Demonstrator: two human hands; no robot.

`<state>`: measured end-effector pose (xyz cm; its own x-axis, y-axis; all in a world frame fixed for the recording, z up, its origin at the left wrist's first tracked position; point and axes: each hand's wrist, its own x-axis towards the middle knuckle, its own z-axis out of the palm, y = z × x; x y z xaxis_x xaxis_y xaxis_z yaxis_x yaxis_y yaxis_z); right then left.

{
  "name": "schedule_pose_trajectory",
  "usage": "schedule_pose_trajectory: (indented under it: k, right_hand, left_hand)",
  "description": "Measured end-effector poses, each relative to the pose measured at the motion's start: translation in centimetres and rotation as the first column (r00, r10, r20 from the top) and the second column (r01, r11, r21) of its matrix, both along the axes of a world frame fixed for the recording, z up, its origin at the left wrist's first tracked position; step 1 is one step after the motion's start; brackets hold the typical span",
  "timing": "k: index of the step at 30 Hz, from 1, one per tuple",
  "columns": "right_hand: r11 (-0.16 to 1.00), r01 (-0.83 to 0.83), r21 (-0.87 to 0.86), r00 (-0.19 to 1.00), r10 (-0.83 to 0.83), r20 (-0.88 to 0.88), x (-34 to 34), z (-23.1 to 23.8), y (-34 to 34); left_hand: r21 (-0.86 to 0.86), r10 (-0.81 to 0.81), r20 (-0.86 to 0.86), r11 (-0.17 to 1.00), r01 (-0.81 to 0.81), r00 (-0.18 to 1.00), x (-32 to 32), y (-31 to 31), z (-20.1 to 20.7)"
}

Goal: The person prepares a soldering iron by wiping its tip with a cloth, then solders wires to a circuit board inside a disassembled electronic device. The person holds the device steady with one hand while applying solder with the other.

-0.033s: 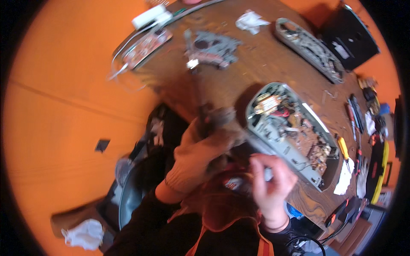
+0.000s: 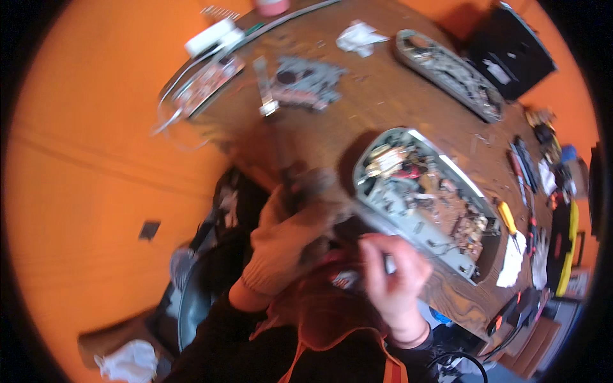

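Note:
My left hand (image 2: 287, 239), in a pale knitted glove with grey fingers, is closed round a long dark tool (image 2: 282, 150). Motion blurs the tool. It points away over the table edge, towards a shiny metal strip (image 2: 265, 92); whether the two join I cannot tell. Bare, my right hand (image 2: 399, 271) is held near my apron with fingers curled and thumb close to them. A small pale spot shows at the fingers, too blurred to name. Just beyond that hand lies a grey casing (image 2: 424, 226) full of circuit parts and loose pieces.
A grey broken plate (image 2: 313, 76) lies on the wooden table near a circuit board (image 2: 211, 86). Farther right are a second long casing (image 2: 450, 73) and a black box (image 2: 511, 51). A yellow-handled screwdriver (image 2: 507, 217) and other tools line the right side. My apron (image 2: 329, 313) hangs below.
The whole view has turned slightly, so the table and its things sit a little farther left and lower. Both hands keep nearly the same pose.

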<state>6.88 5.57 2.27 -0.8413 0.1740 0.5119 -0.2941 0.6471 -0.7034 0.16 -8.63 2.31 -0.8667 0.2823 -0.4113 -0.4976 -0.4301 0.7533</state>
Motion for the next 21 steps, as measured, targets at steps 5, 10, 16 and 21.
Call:
schedule_pose_trajectory:
  k: [5, 10, 16, 21]
  right_hand:
    - [0.979, 0.018, 0.203, 1.000, -0.021, 0.011, -1.2, -1.7, -0.1]
    - [0.977, 0.061, 0.204, 0.997, -0.068, 0.027, -1.5, -2.6, 0.1]
    - [0.975, 0.035, 0.220, 0.999, -0.032, -0.016, -1.3, -3.0, 0.4]
    - [0.969, -0.026, 0.247, 0.994, -0.001, 0.107, -0.5, -3.1, 0.5]
  left_hand:
    - [0.002, 0.147, -0.111, 0.989, -0.148, 0.983, -1.5, 1.4, -1.4]
    - [-0.115, 0.161, -0.262, 0.974, -0.196, 0.952, -2.1, 1.8, -2.7]
    - [-0.580, -0.336, -0.802, 0.635, -0.510, 0.493, -2.4, 2.3, -2.6]
    - [-0.358, 0.062, -0.505, 0.893, -0.274, 0.861, -1.3, 2.5, -1.4]
